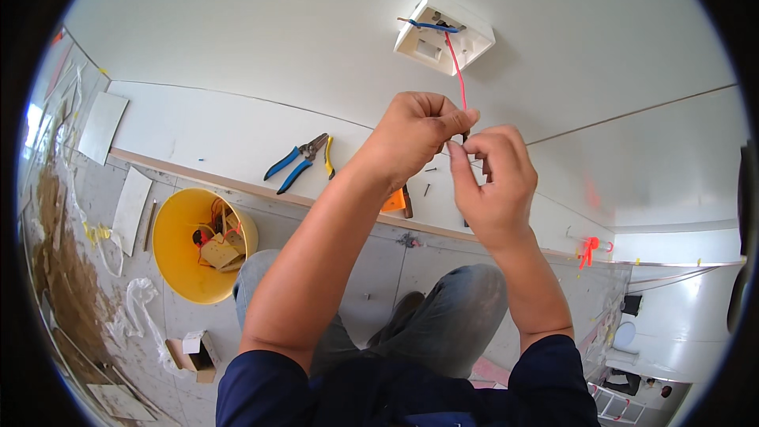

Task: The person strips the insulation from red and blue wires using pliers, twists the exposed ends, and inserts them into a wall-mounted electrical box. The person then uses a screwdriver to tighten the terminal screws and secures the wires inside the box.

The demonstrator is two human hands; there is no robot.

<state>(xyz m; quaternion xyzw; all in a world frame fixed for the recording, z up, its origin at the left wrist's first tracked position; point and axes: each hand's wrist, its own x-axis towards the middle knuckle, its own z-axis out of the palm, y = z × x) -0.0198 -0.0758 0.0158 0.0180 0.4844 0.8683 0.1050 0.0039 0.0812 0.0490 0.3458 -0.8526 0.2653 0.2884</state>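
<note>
A white electrical back box (484,38) is fixed to the pale wall, its open side facing me. Out of it come a blue wire (433,27) with a bare copper end and a red wire (459,71) that runs down to my hands. My left hand (419,130) pinches the red wire between thumb and fingers. Close beside it, my right hand (500,178) is closed with thumb and forefinger near the wire's end. A small dark piece shows between the hands; what the right fingers hold is hidden.
On the white ledge (229,122) lie blue-handled wire strippers (299,161), a yellow-handled tool (329,160), screws (427,189) and a partly covered orange object (394,201). Below stand a yellow bucket (175,269) of scraps and a small open carton (198,354). Further right is a red-orange item (588,251).
</note>
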